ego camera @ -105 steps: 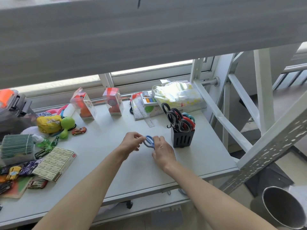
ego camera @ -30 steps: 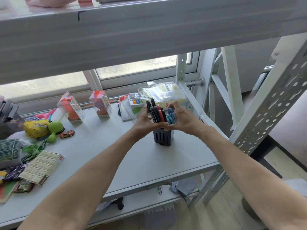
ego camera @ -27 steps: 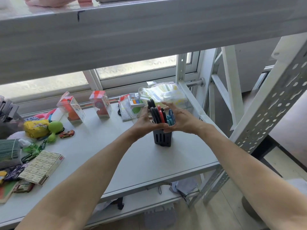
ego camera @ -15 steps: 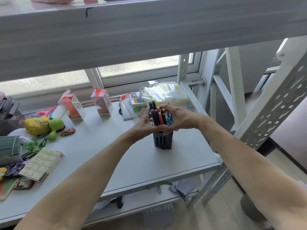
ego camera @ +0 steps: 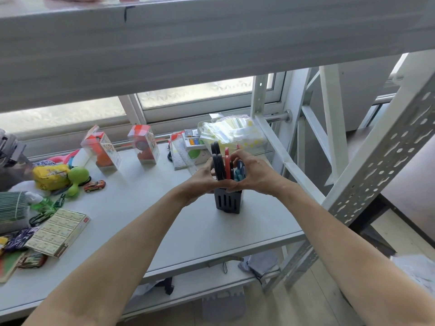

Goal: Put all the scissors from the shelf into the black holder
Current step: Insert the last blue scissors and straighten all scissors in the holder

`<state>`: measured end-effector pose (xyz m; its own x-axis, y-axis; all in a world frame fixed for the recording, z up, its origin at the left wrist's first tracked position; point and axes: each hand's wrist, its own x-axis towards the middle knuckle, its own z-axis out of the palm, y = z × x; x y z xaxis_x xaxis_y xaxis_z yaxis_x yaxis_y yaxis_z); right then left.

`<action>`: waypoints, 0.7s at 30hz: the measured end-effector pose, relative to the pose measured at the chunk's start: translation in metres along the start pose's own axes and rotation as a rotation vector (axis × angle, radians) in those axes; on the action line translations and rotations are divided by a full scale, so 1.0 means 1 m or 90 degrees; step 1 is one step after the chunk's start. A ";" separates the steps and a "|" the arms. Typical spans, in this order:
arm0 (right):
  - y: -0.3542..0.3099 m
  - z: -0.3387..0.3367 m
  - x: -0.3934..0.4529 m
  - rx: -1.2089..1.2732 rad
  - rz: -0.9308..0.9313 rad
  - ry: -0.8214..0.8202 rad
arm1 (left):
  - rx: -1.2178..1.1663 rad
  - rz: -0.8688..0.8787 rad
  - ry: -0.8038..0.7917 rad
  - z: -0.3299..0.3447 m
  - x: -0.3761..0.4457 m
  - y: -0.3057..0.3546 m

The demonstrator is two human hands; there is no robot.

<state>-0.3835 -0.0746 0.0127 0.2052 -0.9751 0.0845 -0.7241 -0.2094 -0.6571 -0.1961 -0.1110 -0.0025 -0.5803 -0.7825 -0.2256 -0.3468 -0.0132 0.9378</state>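
Both hands were at the black holder point(ego camera: 227, 200), which stood on the shelf point(ego camera: 141, 208) near its right edge. The left hand point(ego camera: 204, 178) and right hand point(ego camera: 253, 175) cupped the scissors point(ego camera: 221, 164) from either side, fingers curled against the handles. The scissors stood upright, handles up, right between the palms. I judged the right hand nearer the blue pair point(ego camera: 240, 171).
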 end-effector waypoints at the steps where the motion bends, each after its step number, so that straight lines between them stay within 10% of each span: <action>1: -0.001 0.000 0.001 -0.005 -0.001 -0.003 | -0.012 -0.003 0.005 0.001 0.000 0.001; 21: 0.010 -0.007 -0.002 0.006 0.000 -0.060 | -0.022 0.045 0.068 0.005 -0.004 -0.021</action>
<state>-0.3955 -0.0749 0.0113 0.2657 -0.9639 0.0139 -0.7179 -0.2075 -0.6645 -0.1904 -0.1050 -0.0225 -0.5201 -0.8440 -0.1311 -0.2809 0.0240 0.9594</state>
